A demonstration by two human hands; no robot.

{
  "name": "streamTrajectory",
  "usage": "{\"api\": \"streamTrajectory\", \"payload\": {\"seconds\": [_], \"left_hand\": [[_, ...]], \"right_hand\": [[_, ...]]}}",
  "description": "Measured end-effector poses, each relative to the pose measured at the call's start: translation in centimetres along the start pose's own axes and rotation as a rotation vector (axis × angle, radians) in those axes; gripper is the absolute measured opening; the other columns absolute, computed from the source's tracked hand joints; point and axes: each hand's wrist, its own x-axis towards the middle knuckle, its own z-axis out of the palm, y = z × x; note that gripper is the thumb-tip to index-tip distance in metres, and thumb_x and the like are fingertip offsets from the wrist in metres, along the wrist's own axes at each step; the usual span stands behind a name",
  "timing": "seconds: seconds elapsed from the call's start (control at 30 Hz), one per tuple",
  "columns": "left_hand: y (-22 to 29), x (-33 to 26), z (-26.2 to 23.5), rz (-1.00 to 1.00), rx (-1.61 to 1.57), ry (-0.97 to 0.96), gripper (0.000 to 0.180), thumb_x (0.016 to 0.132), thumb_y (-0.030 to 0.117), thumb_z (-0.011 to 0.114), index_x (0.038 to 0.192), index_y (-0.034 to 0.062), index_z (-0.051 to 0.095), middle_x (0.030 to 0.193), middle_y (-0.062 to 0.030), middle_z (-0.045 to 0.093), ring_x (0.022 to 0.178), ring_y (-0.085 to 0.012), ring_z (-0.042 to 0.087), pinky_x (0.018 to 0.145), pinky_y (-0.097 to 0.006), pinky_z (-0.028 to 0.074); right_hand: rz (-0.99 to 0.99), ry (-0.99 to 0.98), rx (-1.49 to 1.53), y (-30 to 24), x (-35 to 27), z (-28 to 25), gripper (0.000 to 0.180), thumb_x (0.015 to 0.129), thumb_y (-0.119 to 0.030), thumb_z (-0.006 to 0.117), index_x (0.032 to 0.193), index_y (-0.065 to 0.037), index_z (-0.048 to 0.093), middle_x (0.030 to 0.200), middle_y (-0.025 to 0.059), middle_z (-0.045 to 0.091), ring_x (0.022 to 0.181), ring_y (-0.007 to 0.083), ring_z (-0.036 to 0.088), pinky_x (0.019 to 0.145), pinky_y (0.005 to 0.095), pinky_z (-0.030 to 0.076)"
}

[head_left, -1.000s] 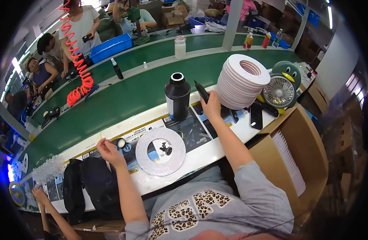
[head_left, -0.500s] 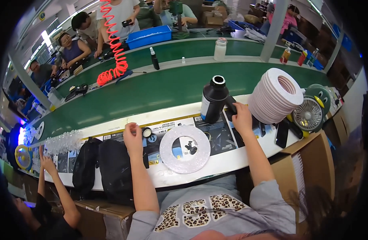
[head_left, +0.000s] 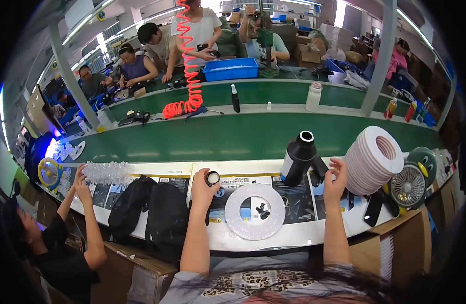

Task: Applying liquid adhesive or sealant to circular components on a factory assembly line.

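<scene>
My left hand (head_left: 202,191) is closed with thumb and fingertips around a small round black-rimmed piece with a pale face (head_left: 211,178). My right hand (head_left: 335,181) is raised with its fingers loosely bent and apart, and nothing shows in it. It is between a black oblong object (head_left: 319,166) and a stack of white rings (head_left: 362,162). The black oblong leans beside an uncapped black bottle (head_left: 300,154). Between my forearms, a flat white speckled ring (head_left: 233,223) lies on printed sheets (head_left: 299,205) covering the white worktop.
Two black bags (head_left: 167,215) lie left of my forearm, beside a co-worker handling clear plastic pieces (head_left: 109,173). A phone (head_left: 373,210) and small fan (head_left: 407,185) are at the right. Beyond runs a green conveyor belt (head_left: 233,134); a red coiled hose (head_left: 185,106) hangs above it.
The view has tilted up, shifting the scene down and right. My left fingers have closed on the small round piece. My right hand has come away from the black oblong object.
</scene>
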Motion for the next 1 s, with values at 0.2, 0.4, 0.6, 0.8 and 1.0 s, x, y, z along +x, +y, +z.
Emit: {"api": "streamTrajectory", "payload": {"seconds": [0.2, 0.4, 0.6, 0.8, 1.0], "left_hand": [[5.8, 3.3, 0.5, 0.159, -0.133, -0.182, 0.051, 0.066, 0.0, 0.075, 0.113, 0.0041, 0.054, 0.106, -0.0095, 0.059, 0.093, -0.0191, 0.061, 0.082, -0.03, 0.05], [14.6, 8.5, 3.5, 0.245, -0.243, -0.396, 0.059, 0.065, -0.001, 0.075, 0.117, 0.0042, 0.047, 0.105, -0.011, 0.058, 0.099, -0.0193, 0.06, 0.088, -0.031, 0.049], [22.8, 10.1, 5.3, 0.603, 0.068, -0.569, 0.062, 0.064, 0.003, 0.074, 0.119, 0.0038, 0.045, 0.105, -0.0156, 0.056, 0.099, -0.0299, 0.058, 0.088, -0.035, 0.046], [26.5, 10.9, 6.3, 0.67, 0.253, -0.709, 0.062, 0.064, 0.003, 0.074, 0.119, 0.0034, 0.045, 0.107, -0.0161, 0.056, 0.104, -0.0294, 0.057, 0.091, -0.036, 0.046], [27.5, 11.4, 6.7, 0.658, 0.1, -0.885, 0.054, 0.07, 0.007, 0.074, 0.118, 0.0045, 0.051, 0.109, -0.0151, 0.057, 0.101, -0.028, 0.06, 0.089, -0.036, 0.048]], "right_hand": [[0.239, -0.639, 0.328, 0.6, 1.8, 1.2, 0.092, 0.07, -0.008, 0.071, 0.148, -0.013, 0.022, 0.149, 0.015, 0.03, 0.138, 0.0277, 0.029, 0.11, 0.0434, 0.029], [0.225, -0.632, 0.265, 1.2, 1.8, 2.8, 0.121, 0.058, -0.029, 0.089, 0.15, -0.01, 0.011, 0.151, 0.0165, 0.026, 0.14, 0.0274, 0.027, 0.112, 0.0435, 0.027], [0.193, -0.497, 0.352, 1.3, -0.4, 4.9, 0.123, 0.056, -0.024, 0.09, 0.15, -0.01, 0.012, 0.144, 0.0148, 0.036, 0.131, 0.0281, 0.04, 0.108, 0.0406, 0.033], [0.124, -0.391, 0.277, 1.9, -1.0, 5.8, 0.114, 0.058, -0.024, 0.089, 0.147, -0.007, 0.019, 0.139, 0.0147, 0.042, 0.125, 0.0274, 0.046, 0.105, 0.038, 0.036], [0.12, -0.393, 0.2, 2.1, -1.1, 6.0, 0.109, 0.06, -0.025, 0.088, 0.145, -0.007, 0.022, 0.133, 0.0148, 0.046, 0.123, 0.0273, 0.047, 0.103, 0.0374, 0.038]]}}
